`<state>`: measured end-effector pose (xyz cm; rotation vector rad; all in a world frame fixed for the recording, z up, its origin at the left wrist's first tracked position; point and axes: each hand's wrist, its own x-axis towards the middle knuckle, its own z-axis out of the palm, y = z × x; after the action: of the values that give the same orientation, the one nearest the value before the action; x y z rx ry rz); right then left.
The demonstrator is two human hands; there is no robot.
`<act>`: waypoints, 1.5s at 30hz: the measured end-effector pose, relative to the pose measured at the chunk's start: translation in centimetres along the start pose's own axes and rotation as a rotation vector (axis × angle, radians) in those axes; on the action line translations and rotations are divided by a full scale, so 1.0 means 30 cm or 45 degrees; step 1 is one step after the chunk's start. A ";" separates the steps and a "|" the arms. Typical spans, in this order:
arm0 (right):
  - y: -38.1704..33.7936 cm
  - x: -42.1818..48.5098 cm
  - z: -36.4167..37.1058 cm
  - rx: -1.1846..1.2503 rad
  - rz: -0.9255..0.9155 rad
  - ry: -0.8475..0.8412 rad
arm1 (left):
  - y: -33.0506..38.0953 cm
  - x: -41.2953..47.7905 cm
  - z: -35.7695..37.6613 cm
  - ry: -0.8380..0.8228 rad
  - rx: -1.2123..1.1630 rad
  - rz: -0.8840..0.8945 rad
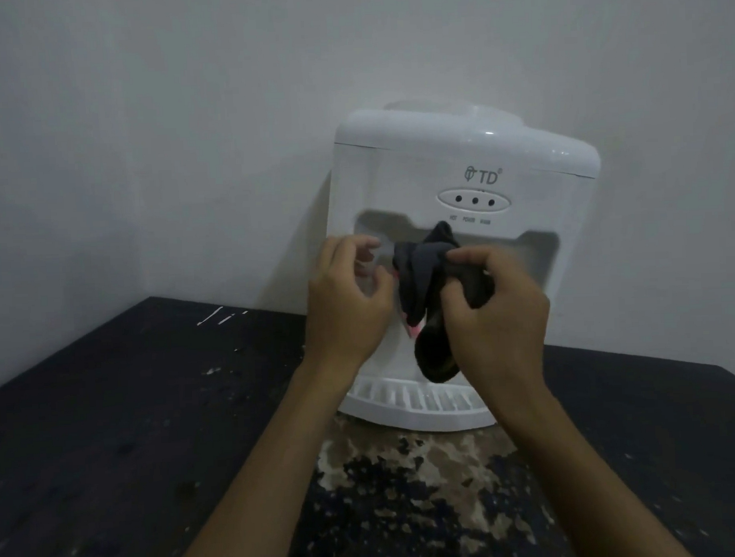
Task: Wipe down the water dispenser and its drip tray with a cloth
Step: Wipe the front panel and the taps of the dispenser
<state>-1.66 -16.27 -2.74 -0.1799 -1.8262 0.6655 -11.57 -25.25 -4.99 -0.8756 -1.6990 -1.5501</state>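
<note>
1. Head view: a white tabletop water dispenser [458,171] stands on a dark, worn table [113,433], with its drip tray [412,406] at the base.
2. Right hand [496,311] clutches a dark grey cloth [424,276] before the tap recess, above the tray.
3. Left hand [350,308], fingers curled, sits just beside the cloth; whether it grips it, I cannot tell.

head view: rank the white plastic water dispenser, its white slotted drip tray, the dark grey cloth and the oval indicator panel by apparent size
1. white plastic water dispenser
2. white slotted drip tray and dark grey cloth: look alike, cloth nearer and part hidden, unranked
3. oval indicator panel
</note>
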 end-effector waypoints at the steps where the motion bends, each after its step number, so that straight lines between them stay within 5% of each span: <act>1: -0.006 -0.002 -0.006 0.076 0.073 -0.013 | 0.009 -0.005 0.006 -0.039 -0.029 -0.018; 12: 0.066 0.016 -0.099 0.314 0.410 0.133 | -0.003 -0.034 0.045 -0.219 -0.081 -0.311; 18: 0.167 0.011 -0.091 -0.098 0.538 -0.118 | -0.012 -0.050 0.047 -0.299 -0.030 -0.387; 28: 0.228 0.026 -0.082 -0.469 0.395 -0.283 | -0.019 -0.030 0.037 -0.385 0.051 -0.437; 38: 0.237 0.035 -0.114 -0.301 0.603 -0.444 | -0.010 -0.056 0.059 -0.309 0.173 -0.415; 45: 0.214 0.021 -0.119 -0.107 0.897 -0.635 | -0.011 -0.042 0.037 -0.637 -0.184 -0.952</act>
<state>0.09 -9.42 -4.82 -0.7963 -2.2771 1.2001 -11.19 -24.23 -6.31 -0.7795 -2.4928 -2.0688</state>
